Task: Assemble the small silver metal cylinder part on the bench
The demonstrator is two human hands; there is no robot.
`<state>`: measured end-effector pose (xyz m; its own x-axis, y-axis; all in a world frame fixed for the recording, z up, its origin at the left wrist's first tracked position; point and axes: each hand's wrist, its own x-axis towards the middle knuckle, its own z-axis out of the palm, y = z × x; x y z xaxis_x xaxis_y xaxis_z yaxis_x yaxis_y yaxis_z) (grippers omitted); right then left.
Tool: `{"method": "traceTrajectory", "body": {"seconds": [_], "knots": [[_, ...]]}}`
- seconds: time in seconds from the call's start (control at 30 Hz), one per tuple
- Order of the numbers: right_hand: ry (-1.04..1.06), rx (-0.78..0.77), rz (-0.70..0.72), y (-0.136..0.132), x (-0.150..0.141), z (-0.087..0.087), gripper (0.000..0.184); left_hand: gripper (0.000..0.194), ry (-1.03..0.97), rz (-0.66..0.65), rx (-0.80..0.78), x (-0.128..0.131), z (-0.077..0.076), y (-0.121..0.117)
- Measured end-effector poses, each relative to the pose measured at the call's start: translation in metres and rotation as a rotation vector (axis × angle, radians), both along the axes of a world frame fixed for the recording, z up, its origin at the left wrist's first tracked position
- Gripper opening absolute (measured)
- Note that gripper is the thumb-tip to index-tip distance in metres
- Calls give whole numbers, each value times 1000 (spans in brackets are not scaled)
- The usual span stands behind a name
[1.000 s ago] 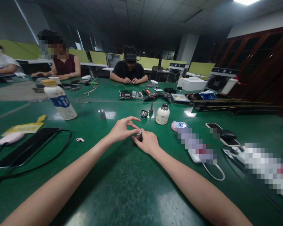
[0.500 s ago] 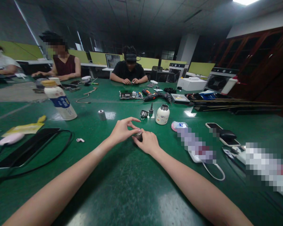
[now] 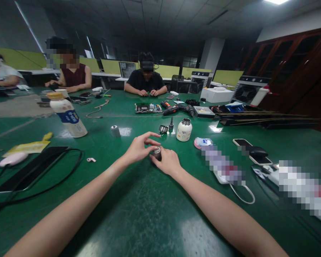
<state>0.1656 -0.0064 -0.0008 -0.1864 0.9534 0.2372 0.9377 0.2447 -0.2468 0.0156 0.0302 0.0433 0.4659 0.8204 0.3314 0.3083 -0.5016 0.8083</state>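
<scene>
A small grey metal cylinder (image 3: 157,152) stands upright on the green table, its round top showing. My right hand (image 3: 169,160) is wrapped around it from the right, thumb low at its near side. Above and left of it is my left hand (image 3: 139,148), fingers stretched apart and curved, thumb tip at the cylinder's top edge. Whether that thumb touches cannot be made out. Just beyond the hands are a metal cap with a loop (image 3: 163,129), a dark pointed bit-like piece (image 3: 171,124) and a cream open-necked flask (image 3: 184,130). A similar grey cylinder (image 3: 115,131) stands further left.
At left are a white bottle (image 3: 69,117), a black tablet (image 3: 29,171) with a cable and an earbud (image 3: 91,160). A circuit board (image 3: 148,108) and a power drill (image 3: 179,109) lie farther back. Phones (image 3: 253,152) are at right. A co-worker (image 3: 146,80) sits opposite.
The left thumb has shifted slightly off the cylinder's top, so more of that top shows. The right hand keeps its hold in the same place.
</scene>
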Motion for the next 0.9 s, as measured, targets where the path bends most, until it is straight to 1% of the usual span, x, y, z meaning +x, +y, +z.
{"method": "traceTrajectory", "body": {"seconds": [0.2,0.33,0.43,0.5,0.57,0.63,0.73,0.8,0.9], "knots": [[10,-25,3,1,0,1,44,45,-84,-46,-72,3,-2,-1],[21,-26,4,1,1,1,45,43,-149,-10,-95,9,-7,-2],[20,-17,8,0,0,1,43,40,-145,31,-27,10,-8,-1],[8,-22,5,0,0,1,42,39,-107,65,28,8,-6,-1],[-3,-23,2,0,0,1,41,39,-68,80,41,6,-3,-1],[-8,-17,3,0,0,1,41,40,-56,58,18,4,1,-1],[-5,-15,1,1,0,0,44,46,-68,-17,-47,3,4,-2],[2,-16,0,1,0,-1,46,50,-79,-54,-81,3,3,-2],[15,-16,9,2,1,-1,46,51,-111,-52,-80,5,-2,-1]]}}
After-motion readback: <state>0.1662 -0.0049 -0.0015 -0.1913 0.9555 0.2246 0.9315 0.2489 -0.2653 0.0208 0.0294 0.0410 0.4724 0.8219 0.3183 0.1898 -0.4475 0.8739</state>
